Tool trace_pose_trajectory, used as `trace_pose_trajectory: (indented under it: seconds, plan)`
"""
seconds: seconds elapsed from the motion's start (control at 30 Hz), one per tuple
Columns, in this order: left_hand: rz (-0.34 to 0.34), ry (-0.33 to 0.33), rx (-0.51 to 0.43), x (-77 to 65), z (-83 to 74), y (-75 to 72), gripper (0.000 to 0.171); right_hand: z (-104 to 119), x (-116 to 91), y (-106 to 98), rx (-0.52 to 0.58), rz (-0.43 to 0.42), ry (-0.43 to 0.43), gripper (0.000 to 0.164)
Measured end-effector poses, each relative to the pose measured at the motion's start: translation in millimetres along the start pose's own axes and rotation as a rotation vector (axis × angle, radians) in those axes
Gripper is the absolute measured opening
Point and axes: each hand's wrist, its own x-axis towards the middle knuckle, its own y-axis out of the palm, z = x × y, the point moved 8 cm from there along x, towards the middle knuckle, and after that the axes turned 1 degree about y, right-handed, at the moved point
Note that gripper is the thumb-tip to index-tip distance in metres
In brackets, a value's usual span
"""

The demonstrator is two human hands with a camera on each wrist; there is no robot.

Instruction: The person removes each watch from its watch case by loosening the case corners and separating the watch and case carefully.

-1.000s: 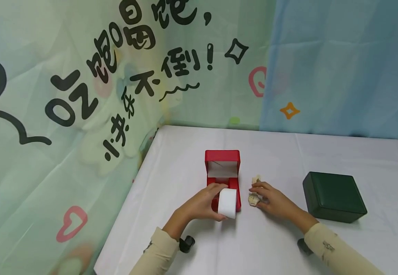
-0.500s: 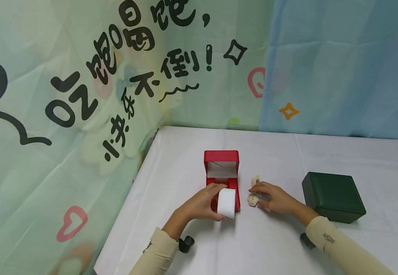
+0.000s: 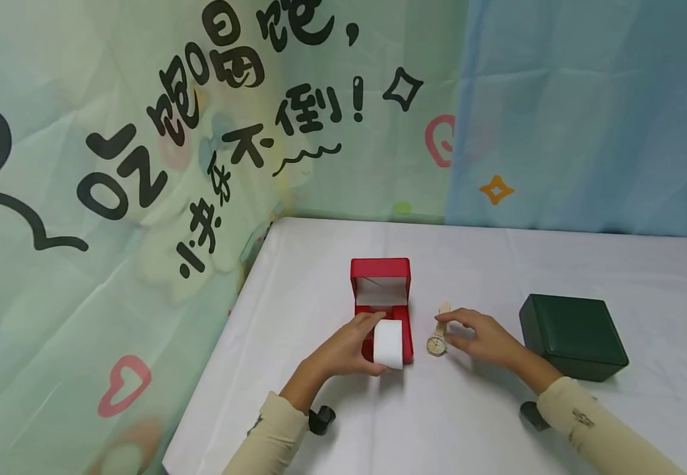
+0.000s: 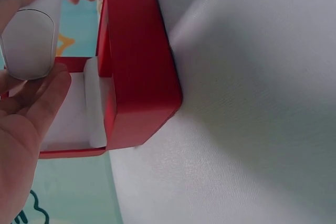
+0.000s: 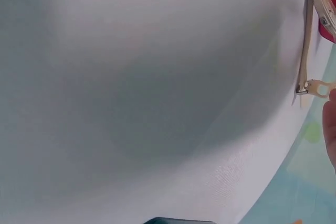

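Between thumb and fingers, my left hand (image 3: 343, 349) holds a white watch pillow (image 3: 388, 344) over the front of the red watch box (image 3: 381, 268). In the left wrist view, the rounded end of the pillow (image 4: 30, 40) shows, with fingers (image 4: 48, 98) below it. The box's lid is raised and its lining is pale. A wristwatch (image 3: 436, 346) with a light strap lies right of the box, dial up. My right hand (image 3: 480, 338) is at its strap, a fingertip touching it, thumb and index finger apart. The right wrist view shows a fingertip (image 5: 329, 124) by the strap's buckle (image 5: 316, 87).
A closed dark green box (image 3: 575, 338) stands to the right on the white-covered table (image 3: 468, 422). Printed fabric hangs behind (image 3: 343, 171) and along the left side of the table. Both wrists carry dark camera mounts.
My right hand's fingers have spread and shifted slightly up and right, uncovering more of the watch and strap. The left hand and the watch pillow have risen slightly.
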Motion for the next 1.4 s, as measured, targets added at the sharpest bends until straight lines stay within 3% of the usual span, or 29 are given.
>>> trace_pose_trajectory:
  seconds: [0.17,0.3,0.53,0.67,1.07,1.4]
  plan:
    - [-0.005,-0.014,0.008,-1.0,1.6,-0.7,0.088,4.8,0.2,-5.6,-0.026,-0.064,-0.006,0.035]
    - [-0.012,-0.024,0.015,-1.7,3.0,-3.9,0.091,24.9,4.0,-5.0,-0.019,-0.095,-0.042,0.04]
    - [-0.05,0.007,0.018,5.4,1.1,-16.2,0.092,70.4,23.8,10.5,0.034,0.068,-0.139,0.081]
    - [-0.062,0.009,0.041,11.1,-2.5,-25.6,0.09,80.2,36.6,13.0,0.003,0.119,-0.18,0.089]
    - [-0.1,-0.025,-0.05,18.0,14.0,-26.2,0.083,65.6,54.3,25.9,0.015,0.17,-0.114,0.078]
    - [-0.092,-0.075,0.018,19.3,33.9,-14.0,0.077,49.9,60.5,47.9,0.051,0.275,-0.04,0.075]
